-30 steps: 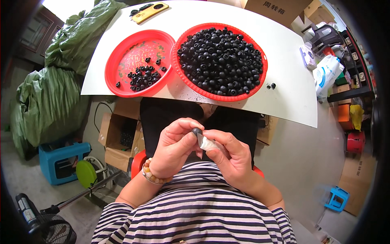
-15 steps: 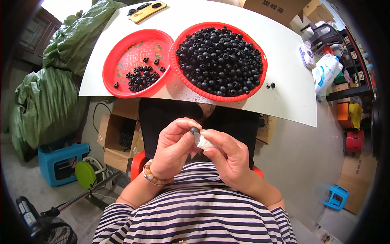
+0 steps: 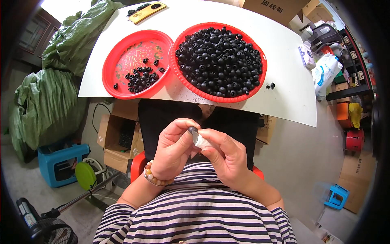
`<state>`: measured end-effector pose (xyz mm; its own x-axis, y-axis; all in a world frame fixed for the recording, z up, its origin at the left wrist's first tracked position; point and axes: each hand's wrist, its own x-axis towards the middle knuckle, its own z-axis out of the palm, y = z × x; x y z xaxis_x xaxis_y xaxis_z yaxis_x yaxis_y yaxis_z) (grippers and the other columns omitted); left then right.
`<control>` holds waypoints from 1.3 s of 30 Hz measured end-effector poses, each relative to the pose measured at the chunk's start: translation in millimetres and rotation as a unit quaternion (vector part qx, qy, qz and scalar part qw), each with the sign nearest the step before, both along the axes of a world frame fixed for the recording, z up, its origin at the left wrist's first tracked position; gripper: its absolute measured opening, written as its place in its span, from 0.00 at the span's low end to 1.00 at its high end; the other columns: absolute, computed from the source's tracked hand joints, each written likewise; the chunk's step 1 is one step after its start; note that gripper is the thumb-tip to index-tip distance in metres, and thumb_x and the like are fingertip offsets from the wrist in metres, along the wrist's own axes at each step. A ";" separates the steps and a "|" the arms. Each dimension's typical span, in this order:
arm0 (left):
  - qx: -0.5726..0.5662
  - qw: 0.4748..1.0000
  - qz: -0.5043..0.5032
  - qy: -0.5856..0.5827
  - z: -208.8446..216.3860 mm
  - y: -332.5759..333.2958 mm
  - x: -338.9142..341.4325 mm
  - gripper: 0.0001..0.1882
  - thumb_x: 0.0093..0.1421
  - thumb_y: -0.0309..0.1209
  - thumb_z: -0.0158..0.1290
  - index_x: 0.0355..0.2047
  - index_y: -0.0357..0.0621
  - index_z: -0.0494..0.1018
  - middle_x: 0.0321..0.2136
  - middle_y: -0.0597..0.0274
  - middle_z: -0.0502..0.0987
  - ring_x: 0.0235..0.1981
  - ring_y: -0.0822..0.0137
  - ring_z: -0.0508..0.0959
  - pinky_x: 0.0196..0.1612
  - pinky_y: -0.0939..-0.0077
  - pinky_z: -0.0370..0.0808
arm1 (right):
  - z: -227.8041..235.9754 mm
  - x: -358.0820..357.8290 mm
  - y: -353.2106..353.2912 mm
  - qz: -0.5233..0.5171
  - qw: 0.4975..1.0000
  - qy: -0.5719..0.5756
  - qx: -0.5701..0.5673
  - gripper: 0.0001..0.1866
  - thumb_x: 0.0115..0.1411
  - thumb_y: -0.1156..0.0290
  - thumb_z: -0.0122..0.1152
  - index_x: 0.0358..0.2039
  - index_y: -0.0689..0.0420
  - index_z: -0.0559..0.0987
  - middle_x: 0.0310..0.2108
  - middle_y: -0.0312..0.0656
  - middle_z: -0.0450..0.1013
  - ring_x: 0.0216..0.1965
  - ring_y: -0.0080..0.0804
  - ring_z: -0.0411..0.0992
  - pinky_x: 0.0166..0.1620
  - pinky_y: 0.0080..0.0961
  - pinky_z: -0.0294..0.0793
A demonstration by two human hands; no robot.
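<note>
Between the thumb and fingers of my left hand [image 3: 174, 149] is a small round black piece [image 3: 192, 129], like a hollow cap. My right hand [image 3: 230, 157] pinches a thin grey blade [image 3: 195, 138] with a white wrapping [image 3: 202, 142] round its grip end. The blade's edge lies against or very close to the piece; the exact contact is hidden by my fingers. Both hands are in front of my body, below the table edge. Beyond them a red basket [image 3: 264, 67] is heaped with similar black pieces, and a red tray [image 3: 111, 61] holds a smaller pile.
The white table [image 3: 290, 97] also bears a phone in a yellow case [image 3: 148, 13], a tissue pack [image 3: 306, 56] and a couple of loose black pieces [image 3: 271, 86]. Green sacks [image 3: 46, 110], a blue stool [image 3: 63, 162] and an open cardboard box [image 3: 118, 140] stand at the left.
Both hands have shifted very slightly to the left, with the black piece and the blade still held together. Basket and tray look the same.
</note>
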<state>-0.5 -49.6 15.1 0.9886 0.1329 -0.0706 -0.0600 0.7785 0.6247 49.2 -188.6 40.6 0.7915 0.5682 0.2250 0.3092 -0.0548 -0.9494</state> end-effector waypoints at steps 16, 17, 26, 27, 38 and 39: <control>-0.029 0.998 -0.037 0.045 5.8 4.1 4.6 0.12 0.63 0.36 0.44 0.40 0.40 0.68 0.26 0.66 0.72 0.24 0.78 0.70 0.24 0.85 0.66 | 3.7 1.5 -0.8 0.051 0.990 0.126 0.029 0.16 0.58 0.67 0.54 0.46 0.60 0.69 0.34 0.44 0.73 0.34 0.26 0.73 0.37 0.18 0.71; -0.027 0.998 -0.039 0.042 5.1 4.4 4.1 0.13 0.63 0.36 0.44 0.40 0.40 0.68 0.26 0.66 0.72 0.23 0.78 0.70 0.24 0.85 0.66 | 3.7 2.1 -1.9 0.053 0.991 0.123 0.023 0.16 0.58 0.67 0.54 0.46 0.60 0.69 0.34 0.44 0.73 0.34 0.26 0.73 0.37 0.18 0.71; 0.008 0.998 -0.043 0.033 5.0 4.7 3.3 0.15 0.63 0.39 0.42 0.38 0.39 0.68 0.26 0.65 0.71 0.23 0.77 0.69 0.25 0.85 0.67 | 9.4 2.1 -4.7 0.038 0.994 0.100 0.006 0.15 0.59 0.67 0.54 0.43 0.60 0.69 0.30 0.41 0.73 0.31 0.22 0.73 0.35 0.16 0.70; 0.002 0.998 -0.047 0.033 4.0 4.7 3.4 0.15 0.63 0.40 0.42 0.38 0.39 0.68 0.26 0.65 0.70 0.23 0.76 0.69 0.25 0.85 0.67 | 9.0 1.9 -5.0 0.034 0.994 0.103 0.014 0.15 0.59 0.67 0.54 0.43 0.61 0.69 0.29 0.41 0.73 0.30 0.21 0.73 0.34 0.15 0.70; 0.031 0.993 -0.102 0.047 0.4 0.4 1.4 0.14 0.64 0.38 0.40 0.37 0.39 0.68 0.26 0.65 0.69 0.23 0.75 0.70 0.25 0.83 0.69 | 2.5 24.3 12.2 0.058 0.939 0.320 0.108 0.10 0.57 0.70 0.57 0.37 0.61 0.71 0.27 0.31 0.70 0.27 0.11 0.66 0.30 0.10 0.67; 0.027 0.993 -0.102 0.051 0.1 0.7 1.3 0.14 0.64 0.38 0.40 0.37 0.39 0.68 0.26 0.65 0.69 0.23 0.75 0.70 0.25 0.83 0.69 | -0.6 25.1 12.5 0.061 0.933 0.336 0.115 0.10 0.57 0.70 0.56 0.37 0.61 0.71 0.28 0.31 0.70 0.27 0.11 0.66 0.31 0.10 0.67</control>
